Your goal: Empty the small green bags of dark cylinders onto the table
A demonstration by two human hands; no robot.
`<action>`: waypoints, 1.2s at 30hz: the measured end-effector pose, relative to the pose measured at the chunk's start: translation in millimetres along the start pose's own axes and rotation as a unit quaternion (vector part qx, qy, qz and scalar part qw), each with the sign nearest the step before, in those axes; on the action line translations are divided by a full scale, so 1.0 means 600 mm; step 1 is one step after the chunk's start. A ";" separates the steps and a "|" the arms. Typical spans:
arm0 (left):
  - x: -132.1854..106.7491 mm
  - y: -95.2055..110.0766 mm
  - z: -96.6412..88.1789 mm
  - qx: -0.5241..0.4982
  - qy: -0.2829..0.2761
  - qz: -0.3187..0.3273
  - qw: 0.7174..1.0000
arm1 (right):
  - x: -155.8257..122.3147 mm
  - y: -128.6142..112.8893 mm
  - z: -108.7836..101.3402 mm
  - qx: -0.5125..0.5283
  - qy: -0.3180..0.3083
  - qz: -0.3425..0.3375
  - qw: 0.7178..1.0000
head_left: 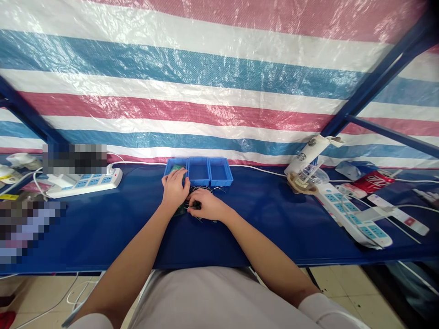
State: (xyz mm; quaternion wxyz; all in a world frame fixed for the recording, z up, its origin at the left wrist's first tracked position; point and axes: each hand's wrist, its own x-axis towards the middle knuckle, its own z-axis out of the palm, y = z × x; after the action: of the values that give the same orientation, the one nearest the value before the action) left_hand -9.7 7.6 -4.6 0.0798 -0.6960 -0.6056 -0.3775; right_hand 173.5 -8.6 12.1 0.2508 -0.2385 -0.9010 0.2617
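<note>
My left hand lies with its fingers stretched out and apart over the front of the left blue bin. Green pieces show in that bin just beyond the fingertips. To its right, my right hand is curled, thumb and fingers closing round a small dark part with a thin pale lead; its kind is hard to make out. A loose pile of small dark parts with thin wire leads lies around and beneath the right hand, partly hidden. Something green is partly visible below the left hand.
Two more blue bins, a middle one and a right one, adjoin the left bin. Power strips lie at left and right. A paper cup bag, a clear plastic cup and a red packet are at right.
</note>
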 end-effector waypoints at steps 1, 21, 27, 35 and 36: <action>0.000 -0.001 0.001 -0.001 0.001 0.002 1.000 | 0.000 -0.001 -0.003 0.020 0.024 0.019 0.999; -0.001 0.017 -0.008 -0.121 -0.020 0.176 0.977 | 0.012 0.037 -0.002 0.238 0.311 0.181 0.902; -0.001 0.017 -0.010 -0.136 -0.054 0.186 0.972 | 0.011 0.038 -0.002 0.247 0.312 0.179 0.900; -0.004 0.018 -0.011 -0.149 -0.074 0.179 0.970 | 0.010 0.038 -0.001 0.244 0.308 0.183 0.901; -0.004 0.018 -0.011 -0.148 -0.076 0.177 0.970 | 0.010 0.038 -0.001 0.241 0.307 0.183 0.902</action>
State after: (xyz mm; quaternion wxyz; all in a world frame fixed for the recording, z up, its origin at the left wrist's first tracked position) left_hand -2.6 -0.9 2.4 -0.0046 -0.8230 -0.4142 -0.3886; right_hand 176.2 11.7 1.2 0.5128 -0.3998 -0.6293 0.4257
